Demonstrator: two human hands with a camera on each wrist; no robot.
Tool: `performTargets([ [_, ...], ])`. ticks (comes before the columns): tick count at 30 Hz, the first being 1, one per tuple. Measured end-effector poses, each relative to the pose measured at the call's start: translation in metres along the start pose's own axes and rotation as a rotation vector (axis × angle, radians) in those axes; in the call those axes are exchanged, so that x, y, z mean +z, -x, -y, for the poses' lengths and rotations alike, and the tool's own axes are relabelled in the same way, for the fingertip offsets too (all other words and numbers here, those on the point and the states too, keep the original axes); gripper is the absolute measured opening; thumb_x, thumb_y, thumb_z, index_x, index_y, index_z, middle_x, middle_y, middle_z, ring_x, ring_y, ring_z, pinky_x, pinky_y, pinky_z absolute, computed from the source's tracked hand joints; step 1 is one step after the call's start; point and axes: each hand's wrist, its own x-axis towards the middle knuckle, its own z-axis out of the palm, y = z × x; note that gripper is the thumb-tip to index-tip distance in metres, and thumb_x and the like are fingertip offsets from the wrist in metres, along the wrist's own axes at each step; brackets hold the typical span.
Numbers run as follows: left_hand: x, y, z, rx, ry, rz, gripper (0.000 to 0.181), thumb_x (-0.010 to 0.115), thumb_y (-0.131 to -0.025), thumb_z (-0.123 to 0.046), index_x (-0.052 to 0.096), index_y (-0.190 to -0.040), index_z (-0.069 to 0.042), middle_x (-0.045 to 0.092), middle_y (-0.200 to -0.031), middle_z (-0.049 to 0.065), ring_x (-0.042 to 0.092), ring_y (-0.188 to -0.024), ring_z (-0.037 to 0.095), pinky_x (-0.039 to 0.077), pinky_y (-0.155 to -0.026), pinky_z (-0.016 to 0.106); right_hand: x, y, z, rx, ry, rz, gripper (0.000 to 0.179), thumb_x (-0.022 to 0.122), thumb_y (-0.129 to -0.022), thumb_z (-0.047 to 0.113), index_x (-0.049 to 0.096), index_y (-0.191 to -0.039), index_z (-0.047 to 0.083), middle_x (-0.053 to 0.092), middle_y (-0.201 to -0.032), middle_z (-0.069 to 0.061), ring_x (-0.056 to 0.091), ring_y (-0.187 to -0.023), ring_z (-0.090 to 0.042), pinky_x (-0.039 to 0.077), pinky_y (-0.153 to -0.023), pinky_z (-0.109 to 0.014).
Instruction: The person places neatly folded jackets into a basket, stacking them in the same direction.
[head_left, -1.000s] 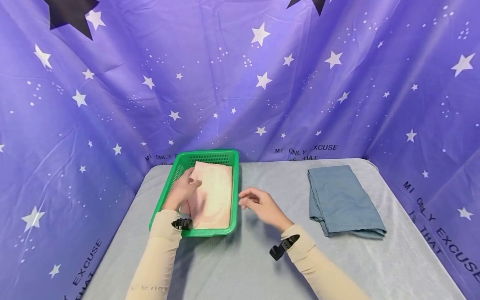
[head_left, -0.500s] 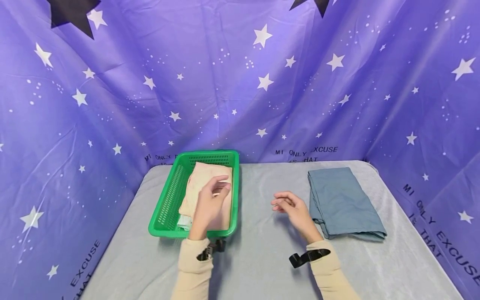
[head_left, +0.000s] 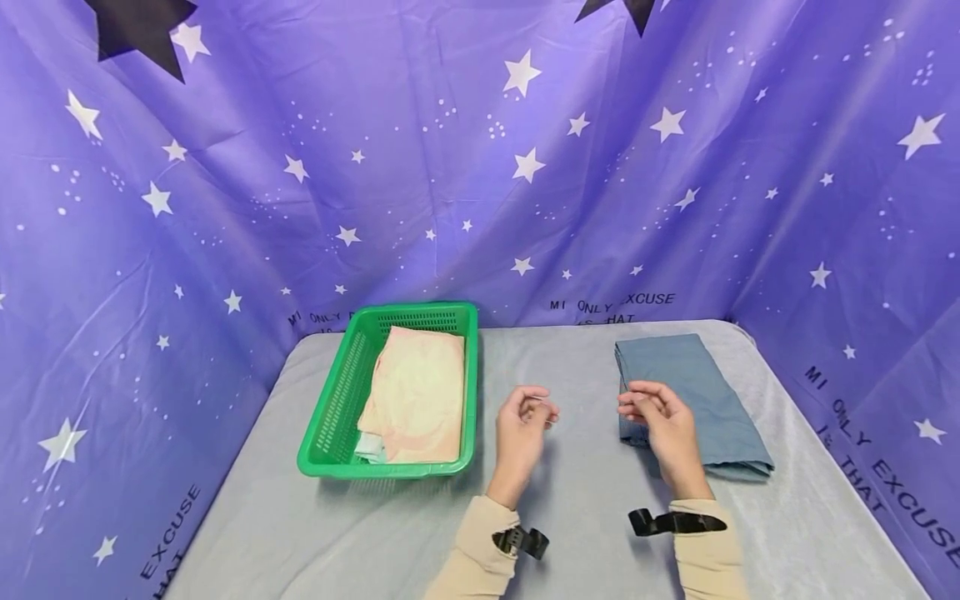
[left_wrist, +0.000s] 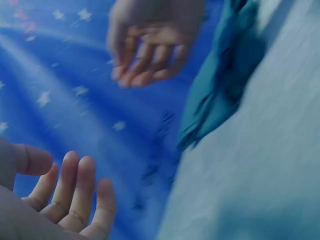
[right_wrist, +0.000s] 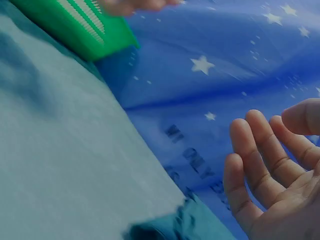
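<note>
My left hand (head_left: 521,437) is over the middle of the table, right of the basket, its fingers loosely bent and holding nothing. Farther right, my right hand (head_left: 669,437) overlaps the near left part of a folded blue-grey cloth (head_left: 697,392) in the head view. Its fingers are relaxed too, with nothing between them in the right wrist view. A folded pale pink cloth (head_left: 420,392) lies in the green plastic basket (head_left: 330,468), and a bit of light mint cloth (head_left: 370,447) shows from under its near left corner.
The table (head_left: 555,542) has a light grey cover. Behind and beside it hangs a purple curtain (head_left: 420,183) with white stars. A black strap (head_left: 678,522) goes round the right wrist, and another strap (head_left: 517,542) round the left.
My left hand has come out of the basket and moved right over the table. My right hand has also moved right, to the blue-grey cloth. Basket and cloths stay put.
</note>
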Motion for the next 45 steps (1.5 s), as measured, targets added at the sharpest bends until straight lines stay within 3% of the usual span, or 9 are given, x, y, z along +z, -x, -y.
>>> performTargets([
  [7,0.039,0.01,0.029,-0.172,-0.005,0.052,0.019,0.06,-0.095,0.002,0.069,-0.102,-0.014,0.074,-0.086,0.011,0.072,-0.077,0.023,0.062,-0.075,0.043,-0.03,0.003,0.008,0.012,-0.127,-0.199,0.01,0.059,-0.102,0.003,0.067,-0.108,0.002,0.076,-0.085,0.002,0.074,-0.073,-0.009,0.06,-0.07,-0.021],
  [11,0.057,0.013,0.039,-0.201,-0.056,0.053,0.017,0.062,-0.094,0.0,0.07,-0.103,-0.013,0.075,-0.087,0.008,0.073,-0.082,0.029,0.057,-0.069,0.028,-0.05,0.001,0.01,0.055,-0.196,-0.36,0.01,0.059,-0.1,-0.001,0.068,-0.105,0.002,0.076,-0.081,0.003,0.073,-0.069,-0.008,0.059,-0.067,-0.019],
  [15,0.073,0.012,0.044,-0.214,-0.114,0.023,0.016,0.068,-0.09,-0.003,0.072,-0.102,-0.012,0.076,-0.088,0.002,0.07,-0.078,0.017,0.05,-0.066,0.021,-0.07,-0.001,0.009,0.053,-0.273,-0.493,0.013,0.061,-0.097,-0.006,0.069,-0.098,0.005,0.076,-0.076,0.002,0.072,-0.064,-0.008,0.058,-0.063,-0.018],
  [19,0.086,0.01,0.046,-0.245,-0.141,0.017,0.019,0.07,-0.088,-0.004,0.073,-0.104,-0.013,0.076,-0.098,0.005,0.066,-0.081,0.006,0.052,-0.069,0.023,-0.087,0.0,0.006,0.05,-0.279,-0.573,0.015,0.063,-0.094,-0.008,0.071,-0.093,0.005,0.075,-0.073,0.004,0.071,-0.062,-0.006,0.056,-0.061,-0.015],
  [27,0.096,0.009,0.049,-0.289,-0.17,0.133,0.031,0.069,-0.094,-0.011,0.066,-0.124,-0.013,0.066,-0.13,0.008,0.068,-0.113,0.021,0.057,-0.09,0.038,-0.115,-0.002,-0.011,0.014,-0.21,-0.676,0.019,0.064,-0.092,-0.009,0.075,-0.093,0.006,0.074,-0.076,0.013,0.065,-0.075,0.0,0.05,-0.067,-0.008],
  [32,0.104,0.009,0.051,-0.294,-0.173,0.178,0.041,0.069,-0.095,-0.016,0.061,-0.135,-0.016,0.06,-0.14,0.007,0.064,-0.124,0.027,0.055,-0.098,0.042,-0.13,-0.004,-0.019,0.101,0.02,-0.655,0.02,0.065,-0.094,-0.001,0.075,-0.099,0.016,0.068,-0.078,0.025,0.058,-0.08,0.007,0.043,-0.07,-0.003],
  [37,0.11,0.005,0.052,-0.288,-0.153,0.211,0.047,0.066,-0.096,-0.015,0.056,-0.142,-0.015,0.058,-0.145,0.01,0.06,-0.131,0.029,0.053,-0.104,0.043,-0.138,-0.01,-0.024,0.227,0.245,-0.534,0.018,0.065,-0.097,0.012,0.068,-0.114,0.018,0.06,-0.081,0.033,0.054,-0.079,0.016,0.041,-0.072,-0.001],
  [42,0.115,0.001,0.054,-0.314,-0.146,0.224,0.05,0.067,-0.097,-0.019,0.053,-0.145,-0.017,0.057,-0.145,0.009,0.058,-0.134,0.028,0.052,-0.106,0.044,-0.148,-0.018,-0.027,0.306,0.51,-0.37,0.05,0.062,-0.1,0.027,0.054,-0.143,0.002,0.047,-0.082,0.04,0.044,-0.08,0.021,0.038,-0.073,-0.002],
  [45,0.119,-0.003,0.056,-0.339,-0.13,0.21,0.051,0.068,-0.096,-0.018,0.053,-0.145,-0.018,0.059,-0.143,0.01,0.06,-0.131,0.027,0.053,-0.104,0.044,-0.153,-0.025,-0.024,0.335,0.648,-0.291,0.063,0.058,-0.101,0.034,0.045,-0.151,-0.002,0.063,-0.092,0.026,0.05,-0.085,0.013,0.038,-0.075,-0.007],
])
